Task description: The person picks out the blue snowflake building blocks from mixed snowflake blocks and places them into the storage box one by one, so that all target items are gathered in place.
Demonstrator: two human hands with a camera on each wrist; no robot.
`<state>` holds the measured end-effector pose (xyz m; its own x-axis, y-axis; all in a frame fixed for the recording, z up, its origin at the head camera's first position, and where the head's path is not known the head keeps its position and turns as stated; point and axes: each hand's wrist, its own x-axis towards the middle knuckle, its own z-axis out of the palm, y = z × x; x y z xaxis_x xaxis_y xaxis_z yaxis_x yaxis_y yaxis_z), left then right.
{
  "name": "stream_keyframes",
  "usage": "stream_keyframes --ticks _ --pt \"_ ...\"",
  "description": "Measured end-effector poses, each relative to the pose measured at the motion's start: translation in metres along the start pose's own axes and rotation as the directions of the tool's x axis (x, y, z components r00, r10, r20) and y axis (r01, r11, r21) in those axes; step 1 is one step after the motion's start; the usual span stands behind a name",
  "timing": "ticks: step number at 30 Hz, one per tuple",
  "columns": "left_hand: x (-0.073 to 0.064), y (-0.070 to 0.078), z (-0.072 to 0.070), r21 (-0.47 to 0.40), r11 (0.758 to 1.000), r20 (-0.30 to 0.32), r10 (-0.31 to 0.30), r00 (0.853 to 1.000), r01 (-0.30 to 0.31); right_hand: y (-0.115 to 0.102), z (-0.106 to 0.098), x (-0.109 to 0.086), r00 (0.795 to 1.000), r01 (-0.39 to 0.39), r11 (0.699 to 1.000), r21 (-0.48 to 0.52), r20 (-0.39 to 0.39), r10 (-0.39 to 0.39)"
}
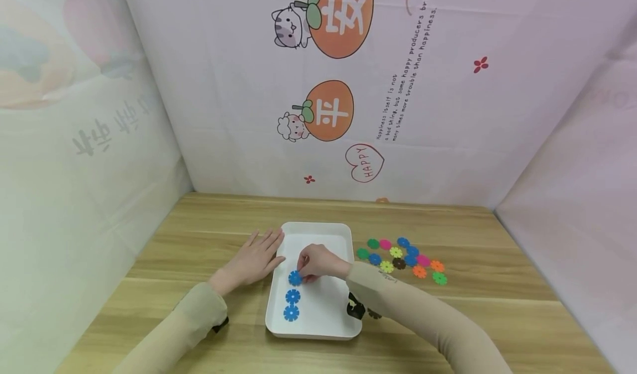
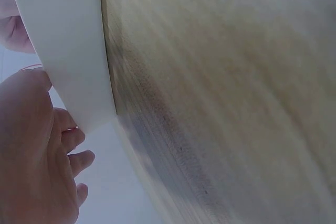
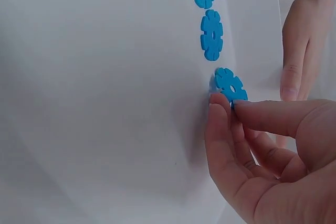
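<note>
The right hand (image 1: 318,261) pinches a blue disc (image 1: 295,278) between thumb and fingers, over the left part of a white tray (image 1: 323,310). The fingertips cover the disc's near edge in the right wrist view, and whether the disc touches the tray floor is hard to make out. Two more blue discs, a middle one (image 1: 292,296) and an end one (image 1: 291,312), lie flat in the tray in line with it, nearer the person; the end one is cut off at the top of the right wrist view.

The left hand (image 1: 256,258) grasps nothing — its fingers lie extended, the tips at the tray's left rim. The left wrist view takes in mostly the tray's outer side and wood grain, with only a sliver of the other hand at the left edge.

On the wooden counter (image 1: 497,307), right of the tray, lie scattered discs (image 1: 399,263) in green, pink, yellow, blue, orange and brown, some overlapping. A dark disc (image 1: 374,313) shows only in part beside the right sleeve (image 1: 423,307). Both sleeves run out of the head view at the bottom — so do the forearms. A printed backdrop (image 1: 239,141) stands behind the counter.
</note>
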<state>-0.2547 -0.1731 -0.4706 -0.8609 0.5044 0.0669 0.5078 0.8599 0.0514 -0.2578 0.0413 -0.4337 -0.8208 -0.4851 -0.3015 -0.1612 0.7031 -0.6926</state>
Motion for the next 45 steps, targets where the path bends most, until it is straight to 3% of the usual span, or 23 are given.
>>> stream_keyframes --ticks 14,30,45 --pt "0.0 0.001 -0.001 0.002 1.0 0.009 -0.003 1.0 0.003 0.002 0.002 0.0 0.999 -0.02 1.0 -0.009 0.031 0.02" --pt "-0.001 0.001 0.001 -0.003 1.0 0.005 0.003 1.0 -0.003 0.007 0.007 0.003 1.0 -0.017 1.0 -0.024 0.013 0.017" --pt "-0.001 0.001 0.0 -0.008 1.0 0.006 -0.002 1.0 0.002 0.01 -0.019 -0.014 0.999 0.021 1.0 -0.001 -0.027 -0.021"
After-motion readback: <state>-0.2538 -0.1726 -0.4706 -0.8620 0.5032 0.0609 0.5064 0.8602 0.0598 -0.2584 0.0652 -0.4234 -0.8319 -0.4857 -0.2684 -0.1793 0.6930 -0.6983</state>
